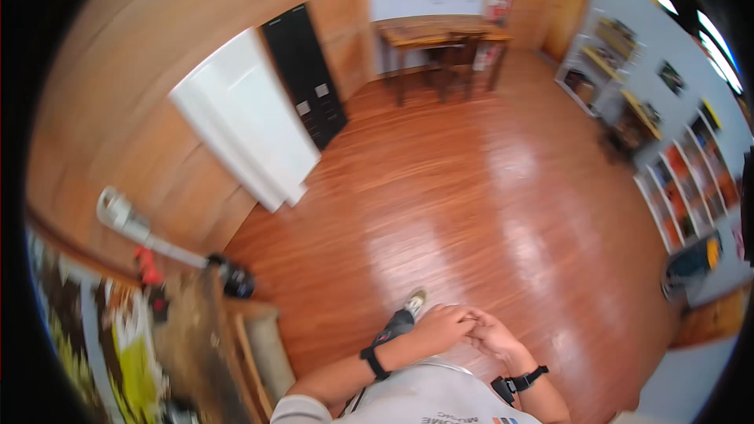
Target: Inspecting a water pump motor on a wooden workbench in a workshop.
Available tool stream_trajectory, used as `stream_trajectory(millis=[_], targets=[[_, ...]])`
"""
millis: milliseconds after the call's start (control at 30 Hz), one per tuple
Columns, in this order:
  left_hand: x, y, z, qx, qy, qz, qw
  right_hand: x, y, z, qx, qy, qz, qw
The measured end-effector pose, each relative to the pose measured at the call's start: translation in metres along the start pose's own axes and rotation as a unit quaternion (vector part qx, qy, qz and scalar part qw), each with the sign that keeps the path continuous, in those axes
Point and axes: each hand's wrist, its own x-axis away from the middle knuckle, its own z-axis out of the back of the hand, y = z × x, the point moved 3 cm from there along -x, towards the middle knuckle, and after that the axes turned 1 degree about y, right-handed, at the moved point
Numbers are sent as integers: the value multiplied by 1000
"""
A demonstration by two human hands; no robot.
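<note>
My left hand [444, 325] and my right hand [497, 334] meet in front of my shirt, above the wooden floor [377, 212]. Their fingers are bent and pressed against each other, the left fingertips lying over the right ones. No object shows between them, though the insides of the fingers are partly hidden. Black bands go round both wrists, and the right one carries a small dark device [509, 387]. Below my left hand a shoe [416, 301] and a dark trouser leg come into sight.
On the left stand a workbench [188, 345], a white stick vacuum [165, 247], a white cabinet [251, 114] and a black cabinet [302, 71]. A wooden desk [440, 30] with a chair [458, 63] is at the far wall. Shelves [682, 184] line the right wall.
</note>
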Motion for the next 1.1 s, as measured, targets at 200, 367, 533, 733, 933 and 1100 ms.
stream_trajectory(millis=[200,367,533,733,933,1100], targets=[[-82,-93,29,68,-21,39,997,-83,-82,24,2,-58,19,998],[-155,-143,31,135,-53,11,989,-116,-141,52,-4,-22,30,999],[-219,-164,27,105,-85,-47,990,-142,-162,94,-72,3,69,995],[-313,-204,-15,66,-102,-95,988,-172,-224,160,-53,43,126,990],[-445,-244,-47,-12,-132,-119,984,-200,-333,239,-91,37,191,977],[-550,-261,-60,-61,-114,-164,978,-213,-419,303,-84,37,190,978]])
